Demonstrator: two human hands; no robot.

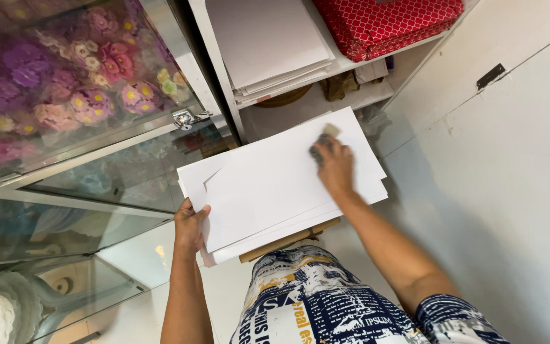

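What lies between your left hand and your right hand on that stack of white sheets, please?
Only bare white paper of the stack lies between the left hand and the right hand, as the head view shows.

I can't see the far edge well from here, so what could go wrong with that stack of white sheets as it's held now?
1. The stack of white sheets is fanned out unevenly, so loose sheets may slide off.
2. The left hand grips only one corner and the right hand presses on top holding a small object; the stack could tip.
3. The glass cabinet stands close beside the stack; a swinging corner might hit it.
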